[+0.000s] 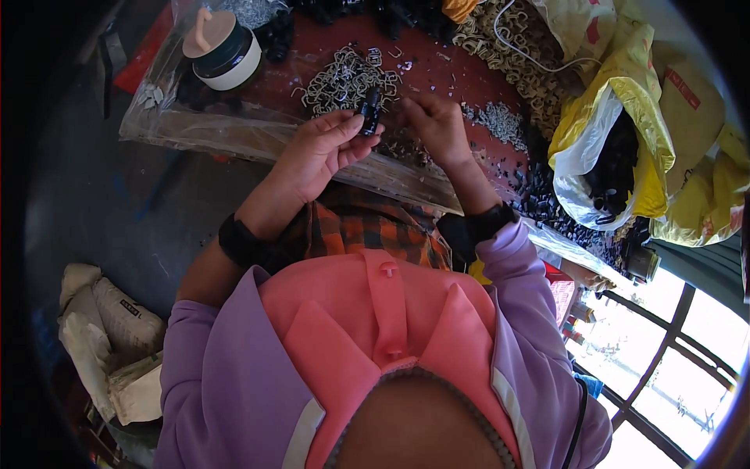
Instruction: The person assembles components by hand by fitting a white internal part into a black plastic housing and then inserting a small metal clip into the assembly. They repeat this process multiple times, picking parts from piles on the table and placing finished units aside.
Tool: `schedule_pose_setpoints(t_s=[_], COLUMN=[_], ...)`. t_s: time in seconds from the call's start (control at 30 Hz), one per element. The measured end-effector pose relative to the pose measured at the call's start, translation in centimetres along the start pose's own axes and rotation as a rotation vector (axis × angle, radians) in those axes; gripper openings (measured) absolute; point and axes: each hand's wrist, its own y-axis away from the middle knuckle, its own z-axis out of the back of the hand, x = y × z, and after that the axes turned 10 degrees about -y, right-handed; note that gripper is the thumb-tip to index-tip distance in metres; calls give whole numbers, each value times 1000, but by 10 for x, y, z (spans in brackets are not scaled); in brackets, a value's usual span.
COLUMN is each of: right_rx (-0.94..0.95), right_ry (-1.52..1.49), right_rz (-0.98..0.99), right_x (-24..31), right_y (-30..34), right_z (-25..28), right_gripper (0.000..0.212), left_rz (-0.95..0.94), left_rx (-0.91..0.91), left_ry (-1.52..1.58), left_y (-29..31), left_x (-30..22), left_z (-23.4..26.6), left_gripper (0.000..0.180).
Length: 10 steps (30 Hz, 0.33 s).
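My left hand [332, 144] grips a small black plastic part [371, 117] upright between thumb and fingers. Close to its right, my right hand [437, 129] has its fingers pinched together; whatever may be in the pinch is too small to make out. Both hands hover over the near edge of a dark red tabletop [301, 43]. Just beyond the black part lies a heap of bent, U-shaped metal clips [340, 82]. Right of my right hand is a smaller pile of tiny silvery metal pieces [500, 125].
A green-and-white lidded container [226, 59] stands at the far left. Beige plastic hooks [519, 66] and loose black pieces [547, 195] cover the right side. An open yellow plastic bag [656, 148] holds black parts. Clear plastic film [211, 141] wraps the table's front edge.
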Motion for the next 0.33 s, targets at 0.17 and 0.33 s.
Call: schedule_pose_setpoints(t_s=[0.17, 0.33], right_rx=[-47, -90], right_ry=[-537, -504], right_rz=[-314, -254], right_x=[31, 32], right_y=[21, 32], right_z=[-6, -14], right_gripper=[14, 15], left_rz=[-79, -205], left_rx=[3, 141], left_ry=[37, 41], left_y=[-6, -7], left_x=[7, 11], left_z=[-3, -8], left_gripper=[16, 21])
